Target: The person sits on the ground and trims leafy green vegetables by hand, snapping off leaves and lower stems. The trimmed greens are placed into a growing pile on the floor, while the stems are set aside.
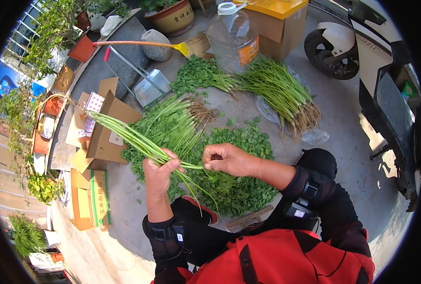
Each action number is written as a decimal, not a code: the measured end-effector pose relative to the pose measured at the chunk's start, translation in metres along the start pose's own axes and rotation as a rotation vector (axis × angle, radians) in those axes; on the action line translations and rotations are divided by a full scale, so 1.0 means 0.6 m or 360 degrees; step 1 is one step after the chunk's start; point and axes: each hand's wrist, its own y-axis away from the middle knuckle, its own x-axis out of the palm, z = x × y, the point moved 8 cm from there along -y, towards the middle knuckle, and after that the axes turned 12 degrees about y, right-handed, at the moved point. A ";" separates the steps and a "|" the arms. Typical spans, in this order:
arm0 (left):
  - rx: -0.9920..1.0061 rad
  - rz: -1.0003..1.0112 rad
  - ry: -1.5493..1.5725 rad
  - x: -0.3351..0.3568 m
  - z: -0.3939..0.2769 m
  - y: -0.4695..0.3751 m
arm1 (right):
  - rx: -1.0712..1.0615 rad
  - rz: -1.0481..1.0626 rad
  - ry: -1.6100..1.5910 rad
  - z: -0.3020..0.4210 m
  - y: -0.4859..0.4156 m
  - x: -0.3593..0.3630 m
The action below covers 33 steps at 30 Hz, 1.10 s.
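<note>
My left hand [159, 175] is closed around a small bunch of long green coriander stems [125, 136], whose root end points up and left. A few thin stems trail down below the fist. Thumb and forefinger of my right hand [228, 159] pinch a stem from this bunch at its leafless tip. Beneath the hands spreads a heap of coriander leaves [246, 145] on the concrete. Just beyond lies a pile of rooted coriander [168, 120], roots facing right. A larger bundle [278, 88] with brown roots rests farther off on clear plastic.
An open cardboard box [113, 142] and a metal dustpan [152, 87] stand to the left, near a broom [189, 46]. At the back are a big plastic bottle [224, 39] and a carton [278, 32]. A scooter [380, 81] is parked right; potted plants [82, 49] line the left.
</note>
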 end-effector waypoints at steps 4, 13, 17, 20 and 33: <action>0.0058 -0.0037 0.0019 -0.010 -0.004 -0.002 | 0.0030 -0.0059 -0.0342 -0.004 0.000 -0.009; 0.0068 -0.0078 0.0112 -0.024 -0.009 -0.002 | -0.0123 -0.0068 -0.0127 0.027 -0.001 -0.007; 0.0048 -0.0089 0.0129 -0.021 -0.005 -0.003 | -0.0221 -0.0040 0.0631 0.039 0.011 0.000; 0.0016 -0.0077 0.0142 -0.022 -0.005 -0.002 | -0.0245 -0.0107 0.0582 0.039 0.010 -0.007; 0.0063 -0.0168 0.0063 -0.066 -0.039 0.003 | -0.0126 0.0129 0.0438 0.025 0.008 -0.009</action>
